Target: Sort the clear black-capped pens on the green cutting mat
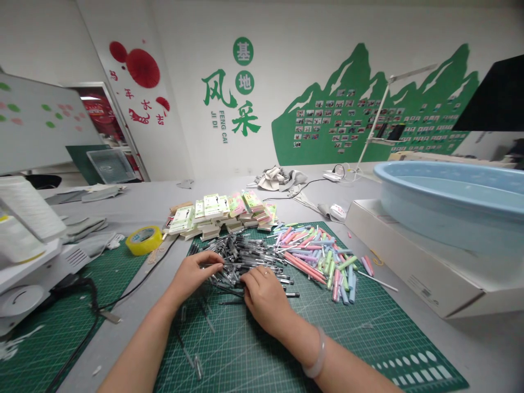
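Note:
A heap of black and clear pens (pixel 254 252) lies on the green cutting mat (pixel 327 333) in front of me. My left hand (pixel 200 275) is at the heap's left side, thumb and fingertips pinched together on a thin pen. At the near edge of the heap, my right hand (pixel 266 297) has its fingers curled down among the pens; what they grip is hidden. Several loose pens lie below my left hand, one with a clear cap (pixel 198 367). Right of the heap is a pile of pastel pens and caps (pixel 323 254).
Behind the pens are stacked small boxes or pads (pixel 213 210). Yellow tape (pixel 143 240) and a white sewing machine (pixel 28 289) stand left. A blue basin (pixel 446 213) rests on a white box (pixel 413 267) at right. A black cable (pixel 137 286) crosses the table.

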Tool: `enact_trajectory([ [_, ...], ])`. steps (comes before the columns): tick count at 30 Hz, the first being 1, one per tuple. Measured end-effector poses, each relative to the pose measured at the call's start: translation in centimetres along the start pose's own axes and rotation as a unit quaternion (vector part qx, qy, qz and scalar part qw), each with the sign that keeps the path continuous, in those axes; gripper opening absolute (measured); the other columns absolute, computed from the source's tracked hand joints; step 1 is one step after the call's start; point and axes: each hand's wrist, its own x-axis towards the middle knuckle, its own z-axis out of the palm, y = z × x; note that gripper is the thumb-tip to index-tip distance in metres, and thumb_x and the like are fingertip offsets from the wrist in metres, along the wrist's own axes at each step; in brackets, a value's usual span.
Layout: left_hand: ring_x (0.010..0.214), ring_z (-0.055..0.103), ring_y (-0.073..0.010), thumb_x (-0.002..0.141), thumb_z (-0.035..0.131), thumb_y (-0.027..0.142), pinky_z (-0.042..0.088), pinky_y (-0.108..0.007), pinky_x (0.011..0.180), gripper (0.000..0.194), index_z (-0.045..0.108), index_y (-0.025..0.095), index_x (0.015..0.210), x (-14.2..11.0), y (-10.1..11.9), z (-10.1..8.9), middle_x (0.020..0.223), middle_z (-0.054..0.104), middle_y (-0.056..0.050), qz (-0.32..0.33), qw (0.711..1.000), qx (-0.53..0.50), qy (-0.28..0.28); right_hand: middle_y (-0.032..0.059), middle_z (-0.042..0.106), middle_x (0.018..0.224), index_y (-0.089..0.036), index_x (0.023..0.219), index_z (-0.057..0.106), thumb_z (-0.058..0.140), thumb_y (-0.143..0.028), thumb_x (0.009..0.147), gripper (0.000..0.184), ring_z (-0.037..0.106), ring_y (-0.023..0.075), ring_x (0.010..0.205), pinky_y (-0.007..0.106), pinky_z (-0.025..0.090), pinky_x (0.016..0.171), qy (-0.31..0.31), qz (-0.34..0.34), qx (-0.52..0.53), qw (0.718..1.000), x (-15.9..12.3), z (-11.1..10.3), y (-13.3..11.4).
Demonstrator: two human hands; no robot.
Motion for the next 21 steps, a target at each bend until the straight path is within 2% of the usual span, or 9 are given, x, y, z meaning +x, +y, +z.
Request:
enact_trajectory([
  [3,0.079,0.062,-0.0204,0.071,0.064,0.035,0.045,-0.028,0.073,0.018,0.069,0.020,0.079,0.0,0.0,-0.1,0.079,0.069,-0.003,-0.011,1.000,-0.003,0.004,0.0090,0.060,0.098,-0.017,0.097,0.058,0.047,-0.009,0.082,0.020,0.051,0.0218,0.093,0.037,0.043,0.082,0.023,0.027,0.042,0.999,0.0,-0.3,0.2],
  [5,0.077,0.062,-0.0202,0.071,0.064,0.035,0.045,-0.028,0.072,0.018,0.070,0.020,0.079,0.0,0.1,-0.2,0.078,0.069,-0.003,-0.017,1.000,-0.009,-0.007,0.0121,0.054,0.115,-0.016,0.100,0.057,0.046,-0.009,0.082,0.022,0.049,0.0228,0.103,0.037,0.044,0.085,0.034,0.040,0.069,0.996,0.0,-0.4,0.4],
  [7,0.076,0.061,-0.0196,0.070,0.065,0.034,0.045,-0.027,0.071,0.016,0.070,0.020,0.078,-0.1,0.1,-0.2,0.078,0.069,-0.003,-0.022,0.999,-0.020,-0.024,0.0126,0.049,0.124,-0.016,0.101,0.056,0.046,-0.009,0.081,0.024,0.048,0.0233,0.108,0.038,0.044,0.088,0.034,0.044,0.091,0.994,-0.1,-0.4,0.5],
  [13,0.070,0.060,-0.0171,0.067,0.070,0.030,0.046,-0.026,0.067,0.017,0.069,0.019,0.080,-0.4,0.2,0.3,0.074,0.068,-0.003,-0.052,0.990,-0.123,-0.042,0.0073,0.061,0.102,-0.019,0.099,0.056,0.048,-0.006,0.079,0.025,0.053,0.0205,0.096,0.037,0.045,0.085,0.003,0.032,0.153,0.988,0.0,-0.2,0.5],
  [17,0.069,0.060,-0.0152,0.068,0.071,0.029,0.047,-0.024,0.066,0.019,0.068,0.016,0.083,-0.2,-0.4,1.5,0.073,0.067,-0.003,-0.080,0.965,-0.248,0.021,0.0064,0.060,0.103,-0.020,0.099,0.055,0.049,-0.006,0.078,0.026,0.053,0.0197,0.097,0.035,0.044,0.087,0.024,0.048,0.216,0.975,0.0,-0.4,0.3],
  [21,0.069,0.058,-0.0104,0.069,0.070,0.030,0.047,-0.020,0.065,0.021,0.067,0.016,0.085,0.5,-0.9,2.2,0.077,0.064,-0.001,-0.074,0.899,-0.401,0.160,0.0048,0.060,0.100,-0.021,0.101,0.055,0.047,-0.007,0.080,0.026,0.055,0.0177,0.094,0.032,0.044,0.085,0.072,0.107,0.296,0.946,0.1,-0.4,0.4],
])
